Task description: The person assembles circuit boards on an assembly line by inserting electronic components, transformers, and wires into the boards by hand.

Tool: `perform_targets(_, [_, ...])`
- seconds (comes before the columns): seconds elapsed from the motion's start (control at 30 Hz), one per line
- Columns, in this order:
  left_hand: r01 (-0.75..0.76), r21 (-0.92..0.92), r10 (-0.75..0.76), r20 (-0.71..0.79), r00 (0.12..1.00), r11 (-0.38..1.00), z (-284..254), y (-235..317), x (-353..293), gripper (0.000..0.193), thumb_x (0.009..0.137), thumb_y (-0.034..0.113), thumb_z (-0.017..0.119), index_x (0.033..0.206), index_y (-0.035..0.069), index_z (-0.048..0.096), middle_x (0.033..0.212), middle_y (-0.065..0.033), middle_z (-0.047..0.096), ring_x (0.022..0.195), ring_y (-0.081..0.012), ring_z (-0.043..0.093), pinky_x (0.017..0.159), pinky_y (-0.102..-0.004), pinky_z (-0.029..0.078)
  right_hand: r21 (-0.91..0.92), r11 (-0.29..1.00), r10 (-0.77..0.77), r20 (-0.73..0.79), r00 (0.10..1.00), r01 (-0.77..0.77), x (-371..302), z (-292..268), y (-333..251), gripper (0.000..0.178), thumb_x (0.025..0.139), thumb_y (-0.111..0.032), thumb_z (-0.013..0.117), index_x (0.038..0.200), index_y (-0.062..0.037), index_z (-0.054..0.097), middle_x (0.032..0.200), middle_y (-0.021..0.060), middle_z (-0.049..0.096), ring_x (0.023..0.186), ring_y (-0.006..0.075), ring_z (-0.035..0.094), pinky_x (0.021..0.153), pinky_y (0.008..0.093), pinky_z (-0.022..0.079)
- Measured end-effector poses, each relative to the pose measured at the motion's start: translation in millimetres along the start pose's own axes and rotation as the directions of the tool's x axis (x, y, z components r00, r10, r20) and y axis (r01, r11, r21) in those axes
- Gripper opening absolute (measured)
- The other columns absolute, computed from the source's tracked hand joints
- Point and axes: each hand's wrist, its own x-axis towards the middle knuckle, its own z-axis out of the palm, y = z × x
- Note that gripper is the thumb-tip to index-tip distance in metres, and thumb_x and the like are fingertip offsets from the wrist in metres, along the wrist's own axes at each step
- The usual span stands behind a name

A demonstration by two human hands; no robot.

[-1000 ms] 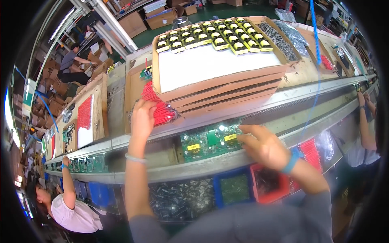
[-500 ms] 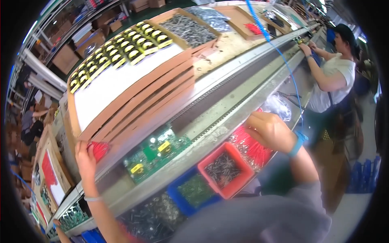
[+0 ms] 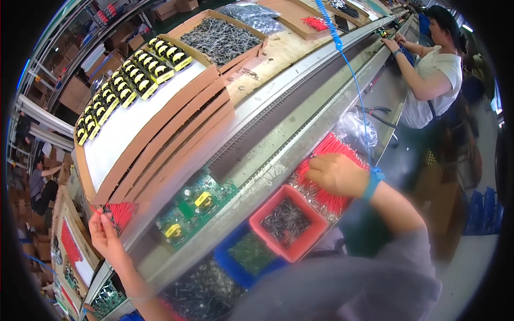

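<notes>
Beside a bundle of red wires [image 3: 122, 214] at the left end of the cardboard strips, my left hand [image 3: 105, 235] is closed in a pinch, with a thin red wire [image 3: 98, 212] at its fingertips. My right hand [image 3: 338, 174] rests low over a pile of red wires with bare metal ends [image 3: 334, 202], fingers curled together. Whatever is between those fingers is hidden. On the rail line between my hands lies a green circuit board [image 3: 195, 206] carrying two yellow-labelled parts.
A red bin of metal-legged parts [image 3: 325, 227] and a blue bin of green parts [image 3: 222, 257] stand near me. Yellow-and-black coils [image 3: 142, 80] fill the far tray. A blue cord [image 3: 356, 85] runs to my right wrist strap. Pliers [image 3: 379, 109] and a co-worker [image 3: 433, 69] are rightward.
My left hand has come off the red bundle and moved slightly down and left, now pinching a wire. My right hand has lowered leftward onto the wire pile. The view has shifted.
</notes>
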Motion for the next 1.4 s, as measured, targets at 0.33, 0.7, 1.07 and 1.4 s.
perform_targets(0.33, [0.404,-0.26,-0.363,0.193,0.912,0.877,37.7,94.3,-55.3,0.007,0.093,0.006,0.071,0.097,0.009,0.067,0.085,0.0043,0.061,0.071,-0.003,0.05,0.062,-0.019,0.037,0.273,0.957,0.134,-0.123,0.983,-0.096,1.9,-4.9,2.5,0.026,0.077,0.002,0.06,0.102,-0.0006,0.059,0.091,0.0172,0.058,0.085,0.0381,0.062,0.074,0.0441,0.053])
perform_targets(0.7, [0.406,-0.373,-0.276,0.354,0.894,0.835,98.8,90.0,-55.9,0.007,0.093,0.001,0.073,0.098,-0.003,0.071,0.093,-0.0062,0.074,0.083,-0.0063,0.064,0.073,-0.0211,0.051,-0.027,0.999,0.022,-0.021,1.0,-0.022,2.6,0.4,7.4,0.019,0.078,-0.007,0.061,0.096,-0.003,0.063,0.085,0.0099,0.058,0.077,0.0284,0.064,0.061,0.0394,0.054])
perform_targets(1.07, [0.316,-0.219,-0.207,0.411,0.888,0.923,129.3,75.0,-54.4,0.008,0.088,0.004,0.075,0.096,0.002,0.074,0.08,0.0015,0.071,0.063,-0.0007,0.047,0.055,-0.0191,0.037,0.068,0.988,0.144,-0.068,0.987,-0.139,-5.1,-5.8,13.8,0.024,0.071,-0.004,0.069,0.094,-0.0048,0.062,0.087,0.0122,0.056,0.069,0.0331,0.063,0.057,0.0438,0.053])
perform_targets(1.4, [0.296,-0.161,-0.209,0.411,0.887,0.941,133.3,76.1,-53.2,0.009,0.088,0.005,0.075,0.097,0.003,0.075,0.074,0.0026,0.068,0.06,-0.001,0.044,0.053,-0.0203,0.035,0.494,0.847,0.325,-0.183,0.928,-0.199,6.5,-15.4,5.9,0.014,0.08,0.002,0.07,0.093,-0.0006,0.064,0.08,0.0142,0.06,0.069,0.0296,0.062,0.061,0.0361,0.05])
